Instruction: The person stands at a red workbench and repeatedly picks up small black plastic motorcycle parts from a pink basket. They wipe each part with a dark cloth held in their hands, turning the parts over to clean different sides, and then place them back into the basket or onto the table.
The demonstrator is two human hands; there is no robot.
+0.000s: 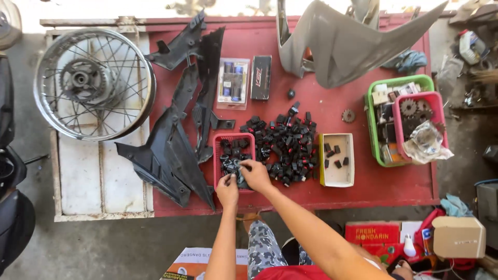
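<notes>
Two bare hands meet over the small red plastic tray [234,139] near the front edge of the red-painted table [394,181]. Left hand [227,191] sits at the tray's front rim, fingers curled into the small black plastic parts [231,155] inside; cannot tell if its grip is clamped on one. Right hand [255,175] reaches across the tray's right wall, fingertips together on a black part, apparently pinching it. Just right of the tray lies a loose heap of black plastic switch-like parts [288,142], spreading toward table centre. Right of the heap, a shallow white cardboard box [337,173] holds a few more.

Parts look light, stiff, hard-shelled, likely a bit slick; a pinch across two opposite flat sides should suit them, one at a time. Heap would scatter easily.

Also: black plastic fairing panels [176,150] at the left edge, grey fairing [347,44] at the back, green plastic basket [374,127] with a pink one [437,111] holding sprockets at the right edge. Spoked wheel [93,83] lies beyond the table's left edge.
</notes>
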